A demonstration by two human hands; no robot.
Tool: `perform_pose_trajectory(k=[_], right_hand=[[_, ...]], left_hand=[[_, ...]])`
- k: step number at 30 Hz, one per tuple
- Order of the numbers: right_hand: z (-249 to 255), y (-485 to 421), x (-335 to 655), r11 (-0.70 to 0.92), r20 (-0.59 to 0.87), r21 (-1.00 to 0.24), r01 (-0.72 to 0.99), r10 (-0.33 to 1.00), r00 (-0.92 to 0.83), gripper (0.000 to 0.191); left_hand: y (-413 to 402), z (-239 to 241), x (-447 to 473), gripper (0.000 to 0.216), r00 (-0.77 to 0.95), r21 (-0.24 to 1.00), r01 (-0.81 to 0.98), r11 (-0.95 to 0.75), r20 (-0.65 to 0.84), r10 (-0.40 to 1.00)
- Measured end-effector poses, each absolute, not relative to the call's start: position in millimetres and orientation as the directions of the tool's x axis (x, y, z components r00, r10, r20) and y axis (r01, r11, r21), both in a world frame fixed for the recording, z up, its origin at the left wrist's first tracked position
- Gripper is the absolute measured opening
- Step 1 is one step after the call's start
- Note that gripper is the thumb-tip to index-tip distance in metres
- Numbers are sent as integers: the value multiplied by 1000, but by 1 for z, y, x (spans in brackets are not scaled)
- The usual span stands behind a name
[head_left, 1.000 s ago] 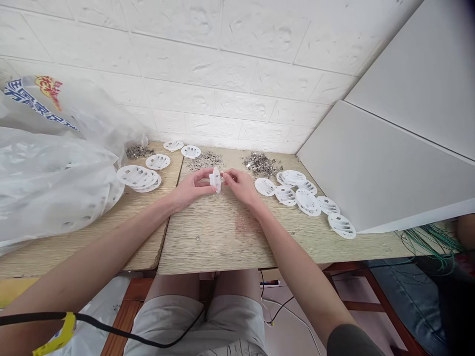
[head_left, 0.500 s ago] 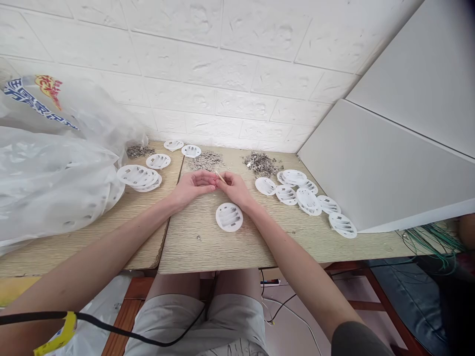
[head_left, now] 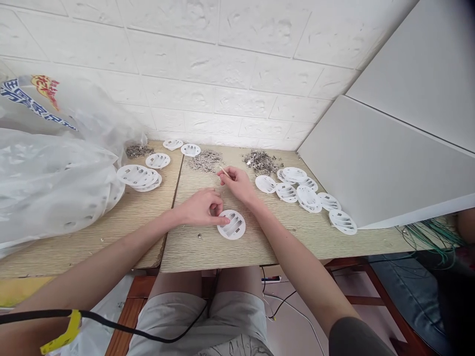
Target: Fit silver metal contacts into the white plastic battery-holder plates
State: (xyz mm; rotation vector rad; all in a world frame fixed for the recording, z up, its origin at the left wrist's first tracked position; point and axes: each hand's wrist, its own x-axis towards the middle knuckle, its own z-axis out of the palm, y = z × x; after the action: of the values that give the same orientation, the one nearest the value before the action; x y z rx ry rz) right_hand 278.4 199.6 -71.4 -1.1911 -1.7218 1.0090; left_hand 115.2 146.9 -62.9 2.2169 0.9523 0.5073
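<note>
My right hand (head_left: 238, 184) is closed round a thin, pale stick (head_left: 224, 172), its tip pointing up and left near the metal pieces. My left hand (head_left: 203, 207) is lower on the table, with its fingers curled and its thumb on the left edge of a white round plastic battery holder (head_left: 234, 225). This holder lies flat, with long slots and small metal parts showing. Whether the curled left fingers hold a small piece is hidden.
Piles of small metal pieces (head_left: 206, 161) and metal clips (head_left: 261, 161) lie by the wall. More white holders (head_left: 286, 193) spread along the right, others (head_left: 138, 175) at left. Plastic bags (head_left: 48, 183) stand left, a grey panel (head_left: 401, 163) right. Green wires (head_left: 430, 235) hang over the right edge.
My hands have parted. The left has come down toward me onto the battery holder, which sits slightly nearer my body; the right keeps the stick near the metal pieces.
</note>
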Motion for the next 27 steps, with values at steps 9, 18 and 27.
perform_pose_trajectory(k=[9,18,27], right_hand=[[-53,188,286,386,262,-895,223,861,-437,46],[-60,183,283,605,490,-690,397,794,-359,20],[-63,188,286,749,606,-555,362,662,-441,18]], left_hand=[[157,-53,104,27,329,943,193,-271,198,923],[163,-58,97,27,131,688,387,-614,618,775],[165,-58,94,12,204,238,520,-820,898,390]])
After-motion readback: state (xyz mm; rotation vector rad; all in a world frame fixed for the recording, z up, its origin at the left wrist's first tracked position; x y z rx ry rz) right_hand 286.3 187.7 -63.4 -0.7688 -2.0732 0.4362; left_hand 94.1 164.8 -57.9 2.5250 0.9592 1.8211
